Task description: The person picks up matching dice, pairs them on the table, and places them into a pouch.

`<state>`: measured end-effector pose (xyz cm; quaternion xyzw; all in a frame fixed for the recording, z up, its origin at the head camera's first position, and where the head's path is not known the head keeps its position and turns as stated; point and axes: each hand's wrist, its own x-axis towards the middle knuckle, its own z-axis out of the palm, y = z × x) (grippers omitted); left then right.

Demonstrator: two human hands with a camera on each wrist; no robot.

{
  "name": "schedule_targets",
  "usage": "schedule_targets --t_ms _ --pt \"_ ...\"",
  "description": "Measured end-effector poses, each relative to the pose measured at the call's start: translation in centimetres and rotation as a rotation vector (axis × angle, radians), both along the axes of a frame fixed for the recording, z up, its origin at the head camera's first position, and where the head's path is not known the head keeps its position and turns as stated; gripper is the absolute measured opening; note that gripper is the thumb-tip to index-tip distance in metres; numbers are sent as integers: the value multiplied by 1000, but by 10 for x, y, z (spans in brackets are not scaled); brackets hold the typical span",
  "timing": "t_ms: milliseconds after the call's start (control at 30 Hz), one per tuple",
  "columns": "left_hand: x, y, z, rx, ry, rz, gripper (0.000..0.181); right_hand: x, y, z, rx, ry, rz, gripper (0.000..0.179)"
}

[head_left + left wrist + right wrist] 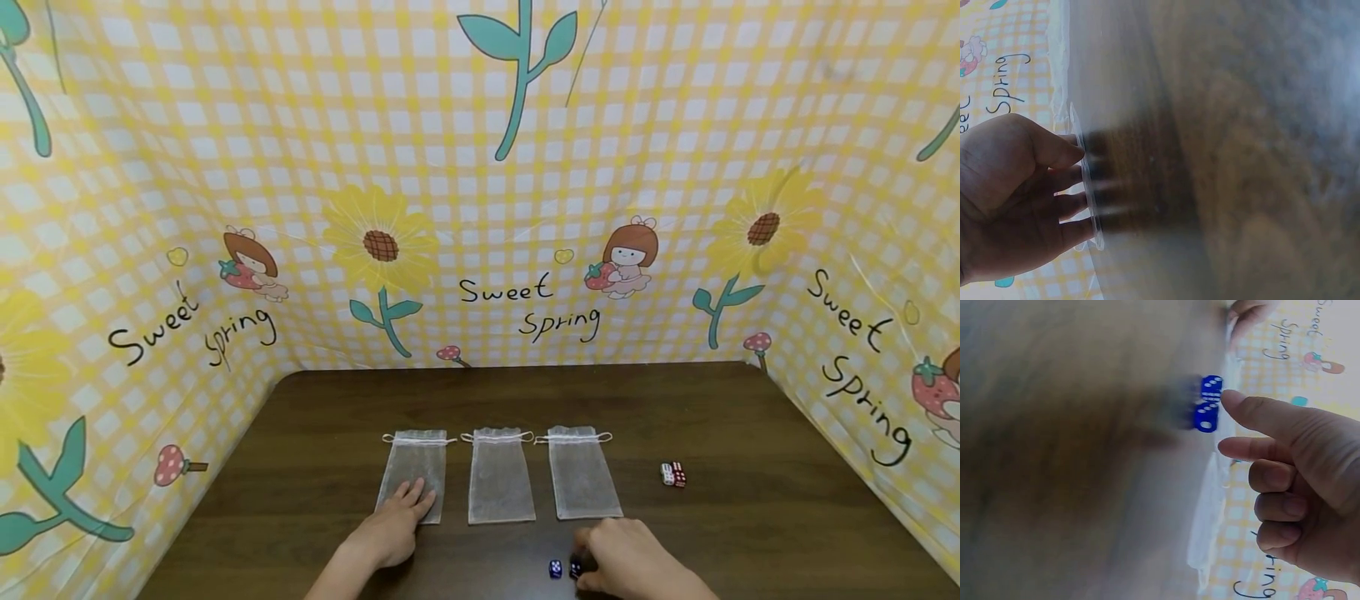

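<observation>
My left hand (393,521) lies with straight fingers on the lower part of the left sheer white drawstring pouch (412,462). In the left wrist view those fingertips reach the pouch's edge. My right hand (626,554) is low on the table beside two blue dice. Thumb and index finger stand apart near the closer blue die (575,569), the other fingers curled in. The second blue die (555,568) sits just left of it. In the right wrist view both blue dice (1206,417) show near the thumb tip; whether the thumb touches one cannot be told.
A middle pouch (501,479) and a right pouch (583,475) lie flat in the same row, drawstrings to the back. White and red dice (673,474) sit grouped to the right. A yellow checked cloth (480,250) surrounds the dark wooden table (517,396) at back and sides.
</observation>
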<state>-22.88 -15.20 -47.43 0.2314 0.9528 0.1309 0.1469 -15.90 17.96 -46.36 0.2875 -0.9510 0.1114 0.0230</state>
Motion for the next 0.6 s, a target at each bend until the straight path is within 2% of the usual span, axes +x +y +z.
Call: schedule_targets --t_ms 200,367,600 --pt "-1 1 0 0 14 0 47 2 1 13 -15 79 -5 22" --pt "-3 4 1 -4 84 -9 39 4 0 20 -16 106 4 25" --pt "-5 7 1 14 169 -12 35 6 -1 24 -23 80 11 23"
